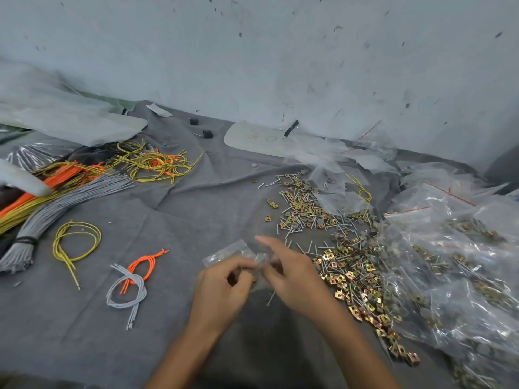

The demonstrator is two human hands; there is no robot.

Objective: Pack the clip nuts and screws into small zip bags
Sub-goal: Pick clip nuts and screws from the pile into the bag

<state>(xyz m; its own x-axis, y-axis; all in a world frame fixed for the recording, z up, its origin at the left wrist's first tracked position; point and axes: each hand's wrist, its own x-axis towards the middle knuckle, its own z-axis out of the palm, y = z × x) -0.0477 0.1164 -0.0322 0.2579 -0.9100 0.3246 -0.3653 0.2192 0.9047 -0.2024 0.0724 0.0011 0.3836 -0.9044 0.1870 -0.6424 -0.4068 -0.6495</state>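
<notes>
both hands pinch one small zip bag (241,258) just above the desk (196,214): left hand (224,287) closed on its near edge, right hand (292,279) at its mouth, index finger out. clip nuts and screws (337,248) lie right, long axis running near-to-far, nearest the right hand.

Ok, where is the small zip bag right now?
Head view, centre: the zip bag is pinched between left hand and right hand, just left of the hardware pile.

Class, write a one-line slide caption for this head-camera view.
Both hands, left hand and right hand, hold a small zip bag beside loose clip nuts and screws.
</notes>
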